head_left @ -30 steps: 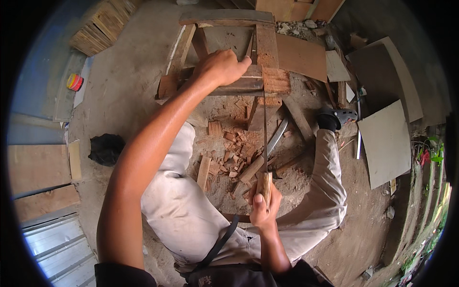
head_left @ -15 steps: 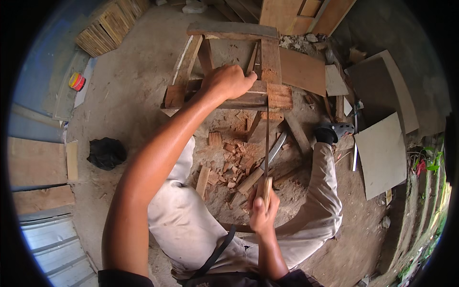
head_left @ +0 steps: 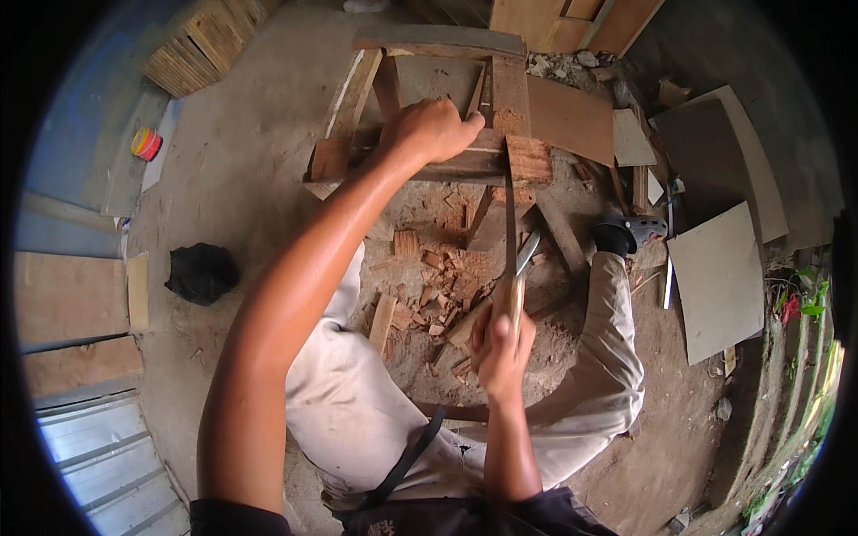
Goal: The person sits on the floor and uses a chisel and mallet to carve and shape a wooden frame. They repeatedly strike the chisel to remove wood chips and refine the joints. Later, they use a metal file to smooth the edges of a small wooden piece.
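My right hand (head_left: 503, 353) is closed round the wooden handle of a handsaw (head_left: 512, 223), whose narrow blade points away from me. Its far end meets a wooden beam (head_left: 474, 167) close to the beam's right end. The reddish end block (head_left: 530, 159) right of the blade sits slightly askew to the beam. My left hand (head_left: 431, 131) presses down on the beam left of the cut, fingers curled over it and partly hidden. Under the beam stands a rough wooden trestle (head_left: 512, 89), with sawdust on its right-hand board.
Below the trestle lie several wood offcuts (head_left: 438, 286) and a metal blade-like strip (head_left: 529, 253). Flat panels (head_left: 719, 277) lie at the right. A black plastic bag (head_left: 203, 272) and a red-yellow tub (head_left: 146, 144) are at the left. Stacked slats (head_left: 192, 54) stand at the far left.
My right hand has pushed the saw forward, away from me. The end block has tilted a little out of line with the beam. My left hand keeps its place on the beam.
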Tool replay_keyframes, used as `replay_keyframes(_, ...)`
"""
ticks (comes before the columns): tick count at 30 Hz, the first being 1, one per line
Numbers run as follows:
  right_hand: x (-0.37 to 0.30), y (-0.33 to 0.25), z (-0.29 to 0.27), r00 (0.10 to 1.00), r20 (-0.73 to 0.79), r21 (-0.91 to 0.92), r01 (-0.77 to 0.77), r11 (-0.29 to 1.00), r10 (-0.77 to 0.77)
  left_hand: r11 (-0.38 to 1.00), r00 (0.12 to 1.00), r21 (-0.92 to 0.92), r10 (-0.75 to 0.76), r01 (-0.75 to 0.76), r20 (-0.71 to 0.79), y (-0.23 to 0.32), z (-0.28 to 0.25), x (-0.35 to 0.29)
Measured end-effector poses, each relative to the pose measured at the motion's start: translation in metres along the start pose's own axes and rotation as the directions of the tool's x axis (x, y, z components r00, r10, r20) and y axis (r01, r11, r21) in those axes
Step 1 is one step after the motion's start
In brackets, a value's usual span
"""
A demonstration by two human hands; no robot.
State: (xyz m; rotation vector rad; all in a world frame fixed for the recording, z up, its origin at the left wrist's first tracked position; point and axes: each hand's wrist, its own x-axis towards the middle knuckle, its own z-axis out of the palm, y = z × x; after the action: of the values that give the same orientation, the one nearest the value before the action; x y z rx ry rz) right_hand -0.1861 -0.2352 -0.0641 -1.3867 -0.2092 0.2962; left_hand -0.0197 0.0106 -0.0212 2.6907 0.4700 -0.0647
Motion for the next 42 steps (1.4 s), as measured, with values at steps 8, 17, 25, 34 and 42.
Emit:
replay_keyframes(8,-0.023,0.005,-0.017,0.993,0.084,-0.002,0.088,0.996,-0.087,0.997,0.996,-0.008,0.081,-0.081,-0.029,0.002,-0.008,-0.007)
replay_keyframes(17,0.029,0.003,0.003,0.998,-0.015,-0.117,-0.068,0.991,0.066,1.000,0.998,-0.025,0.002,-0.001,0.063,0.004,-0.013,-0.008)
replay_keyframes(25,-0.003,-0.005,-0.003,0.988,0.061,-0.088,0.150,0.985,-0.145,1.000,0.999,0.011,0.025,-0.025,0.046,0.008,-0.015,-0.008)
replay_keyframes(34,-0.004,0.011,-0.003,0.997,0.019,-0.160,0.079,0.984,-0.077,0.996,0.999,0.072,0.048,-0.047,-0.001,0.002,-0.006,-0.005)
replay_keyframes(42,-0.016,0.033,0.000,0.998,0.037,-0.232,-0.036,0.972,0.046,0.996,0.990,0.017,-0.081,0.083,-0.114,-0.005,-0.002,0.029)
